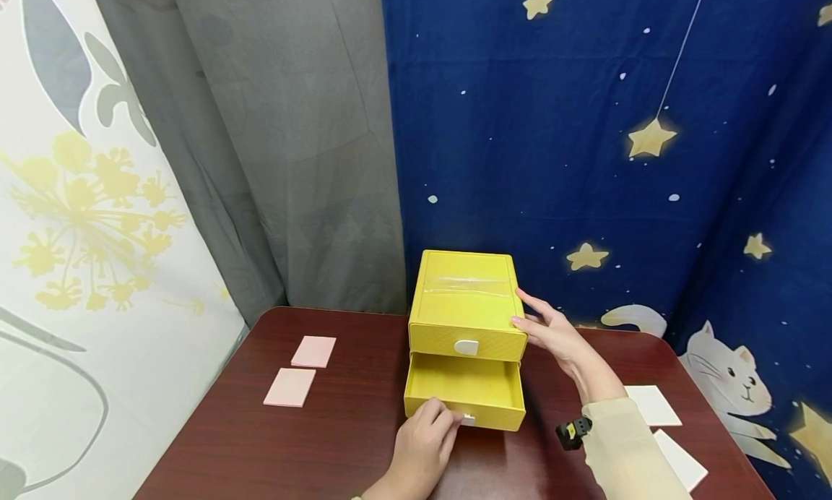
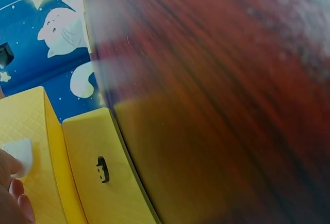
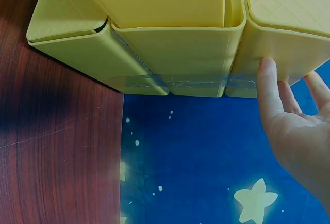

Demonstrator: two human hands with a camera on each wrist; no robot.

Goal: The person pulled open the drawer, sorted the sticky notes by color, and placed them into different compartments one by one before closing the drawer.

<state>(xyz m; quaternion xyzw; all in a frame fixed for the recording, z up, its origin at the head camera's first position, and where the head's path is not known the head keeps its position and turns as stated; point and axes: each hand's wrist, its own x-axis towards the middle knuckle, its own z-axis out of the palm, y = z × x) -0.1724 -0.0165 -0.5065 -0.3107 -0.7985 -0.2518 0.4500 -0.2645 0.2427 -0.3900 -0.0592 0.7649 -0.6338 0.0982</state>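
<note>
A yellow drawer unit [image 1: 464, 305] stands at the table's far edge, clear tape across its top. Its middle drawer [image 1: 513, 417] is pulled out, and the part of its inside that shows is bare. My left hand [image 1: 422, 438] pinches the white tab [image 2: 21, 154] on that drawer's front. My right hand [image 1: 555, 337] rests its extended fingers against the right side of the top section [image 3: 294, 48]. In the left wrist view, the bottom drawer [image 2: 87, 146] sits closed and has a dark slot where a tab would be. The top drawer, with its white tab [image 1: 466, 347], is closed.
Two pink square pads [image 1: 314, 351] lie on the dark red wooden table [image 1: 351, 442] to the left. Two white pads [image 1: 652, 406] lie on the right, partly behind my right sleeve. Behind the table hang a grey curtain and a blue star-patterned curtain [image 1: 481, 124].
</note>
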